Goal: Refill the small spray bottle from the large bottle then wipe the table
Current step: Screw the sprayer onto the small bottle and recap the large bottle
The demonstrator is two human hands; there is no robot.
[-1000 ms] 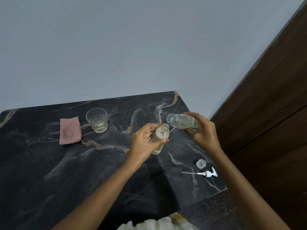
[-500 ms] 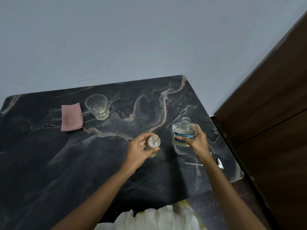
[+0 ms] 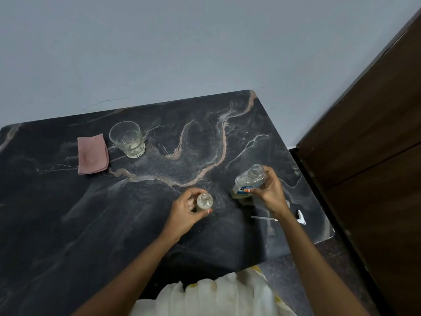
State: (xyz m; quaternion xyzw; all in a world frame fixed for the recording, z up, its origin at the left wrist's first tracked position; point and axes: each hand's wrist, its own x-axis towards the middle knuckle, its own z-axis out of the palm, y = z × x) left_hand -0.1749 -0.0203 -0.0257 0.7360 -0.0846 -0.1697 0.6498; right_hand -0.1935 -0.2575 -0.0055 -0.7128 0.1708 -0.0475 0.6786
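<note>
Left hand wrapped around small spray bottle, upright on tabletop, neck open. Right hand grips large bottle, uncapped, tilted. Spray pump lies under right wrist. Risk: open necks, a knock spills liquid.

glass tumbler, brown door.

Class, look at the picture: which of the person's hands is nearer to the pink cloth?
Left. The left hand sits right of the pink cloth; the right hand is farther right.
</note>
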